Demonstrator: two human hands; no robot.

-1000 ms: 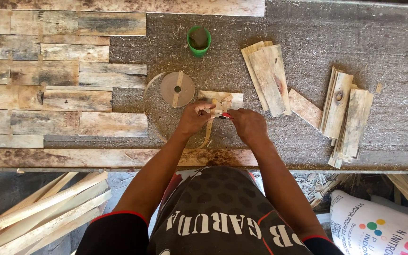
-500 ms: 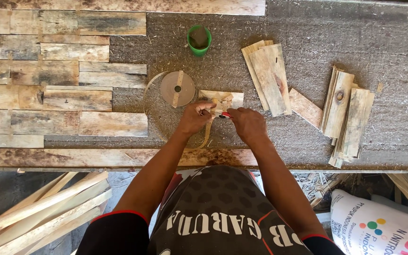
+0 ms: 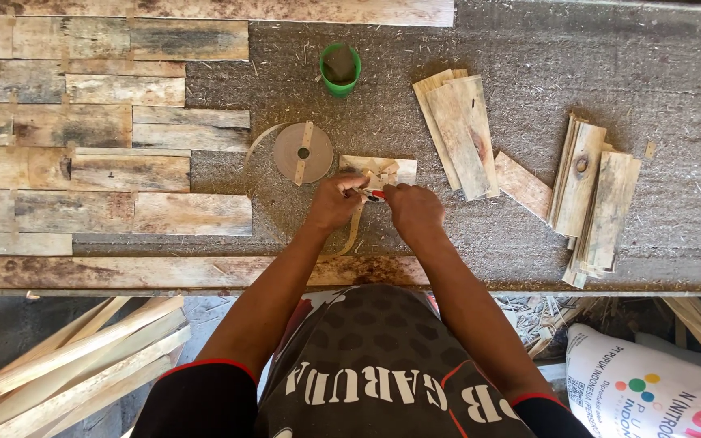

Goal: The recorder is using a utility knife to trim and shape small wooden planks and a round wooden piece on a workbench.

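Note:
Both my hands meet at the middle of the workbench. My left hand pinches a thin pale wooden strip that curves down toward the bench edge. My right hand is closed around a small red-and-white tool whose tip points at the strip. Just beyond my fingers lie small pale wood pieces. A round reel with a wooden crossbar lies flat just past my left hand, with a thin strip curling round it.
A green cup stands at the back. Stacks of short boards and more boards lie to the right. Weathered planks cover the left of the bench. Long slats and a white sack sit below.

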